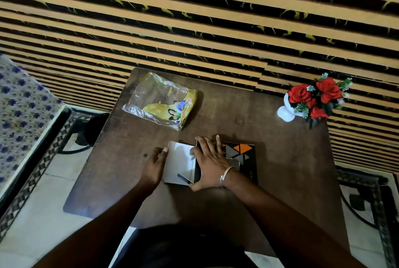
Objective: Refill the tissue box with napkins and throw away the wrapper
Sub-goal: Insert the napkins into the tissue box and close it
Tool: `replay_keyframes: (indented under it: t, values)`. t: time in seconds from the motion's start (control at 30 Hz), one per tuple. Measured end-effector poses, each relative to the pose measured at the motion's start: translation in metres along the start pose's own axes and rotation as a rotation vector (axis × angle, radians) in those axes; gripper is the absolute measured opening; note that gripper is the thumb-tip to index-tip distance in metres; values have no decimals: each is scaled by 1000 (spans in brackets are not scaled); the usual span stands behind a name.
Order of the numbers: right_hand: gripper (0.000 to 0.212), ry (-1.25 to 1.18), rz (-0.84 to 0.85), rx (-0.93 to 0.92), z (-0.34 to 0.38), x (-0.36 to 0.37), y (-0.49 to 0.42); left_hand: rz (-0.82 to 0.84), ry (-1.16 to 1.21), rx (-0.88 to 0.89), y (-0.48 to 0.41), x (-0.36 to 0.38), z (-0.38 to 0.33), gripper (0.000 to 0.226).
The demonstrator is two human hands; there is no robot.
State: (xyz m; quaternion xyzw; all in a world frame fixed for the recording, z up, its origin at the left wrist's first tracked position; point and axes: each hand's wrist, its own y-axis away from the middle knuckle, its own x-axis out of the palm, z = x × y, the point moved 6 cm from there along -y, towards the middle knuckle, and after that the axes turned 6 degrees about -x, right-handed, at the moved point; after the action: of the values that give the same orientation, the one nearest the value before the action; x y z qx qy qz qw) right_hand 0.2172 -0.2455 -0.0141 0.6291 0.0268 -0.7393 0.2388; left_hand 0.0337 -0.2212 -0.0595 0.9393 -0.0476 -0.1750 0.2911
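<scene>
- The dark wooden table (pixel 280 170) carries everything.
- The emptied-looking wrapper (pixel 160 100) lies at the far side, well apart from both hands, not yet binned.
- The tissue box (pixel 244 155) sits near the front edge, its pale end flap (pixel 179 160) folded open.
- The right hand (pixel 210 165) presses flat on the box; the left hand (pixel 154 165) pinches the flap's edge.
- Risk: forcing the flap shut could crease or tear it, or the napkins may bulge out.
</scene>
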Motion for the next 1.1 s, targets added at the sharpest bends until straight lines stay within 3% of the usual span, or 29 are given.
replay_keyframes:
  t: [0.33, 0.57, 0.77, 0.93, 1.1]
  values:
    - [92, 28, -65, -23, 0, 3, -1, -17, -24, -46, 6, 6, 16, 25]
    - [119, 66, 45, -23, -4, 14, -3, -43, 17, -9, 7, 14, 16, 14]
    - [87, 85, 133, -141, -2, 15, -3, -36, 41, 2, 6, 16, 22, 21]
    - [94, 120, 346, -206, -9, 13, -6, -56, 48, -50, 5, 20, 25, 21]
    - [79, 151, 261, -202, -7, 8, -5, -68, 23, -65, 7, 21, 22, 23]
